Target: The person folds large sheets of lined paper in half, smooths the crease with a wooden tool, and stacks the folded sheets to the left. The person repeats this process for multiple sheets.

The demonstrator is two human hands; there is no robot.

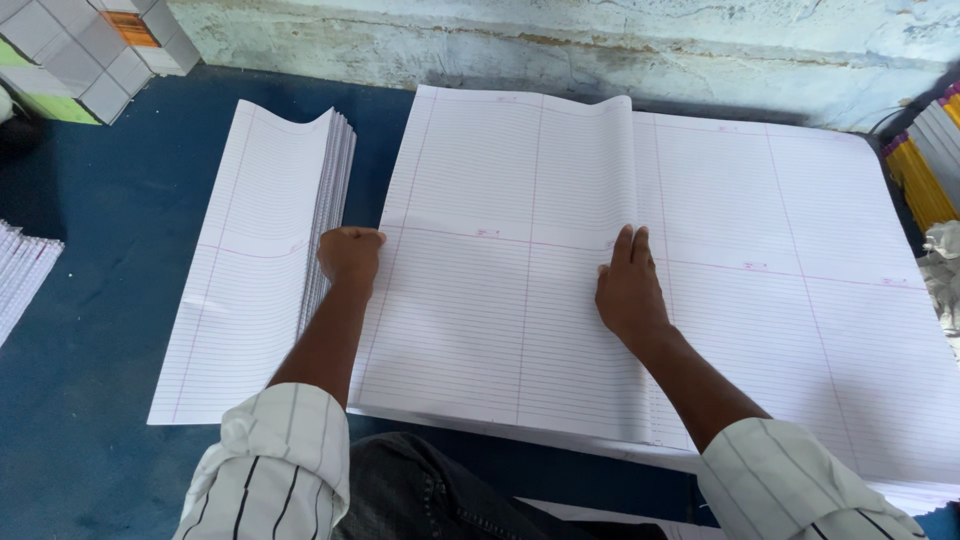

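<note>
Left hand (350,256): closed into a loose fist, knuckles resting at the left edge of the folded sheet (500,270), just beside the stack of folded sheets (262,270). Whether it pinches any paper cannot be told from this angle.

Right hand (628,290): open and flat, fingers (632,245) together and extended, palm pressing down on the folded sheet along its right edge, where the paper bows up slightly towards the far end.

The folded sheet is ruled white paper with pink margin lines. It lies on top of a large pile of ruled sheets (800,290) spread flat across the middle and right of the blue worktop (70,400).

The stack of folded sheets sits to the left, its thick edge turned towards the left hand, its far corner curling upward.

Striped shirt cuffs cover both wrists. Small white notebooks (20,275) lie at the left margin; yellow-spined booklets (920,180) stand at the right.
</note>
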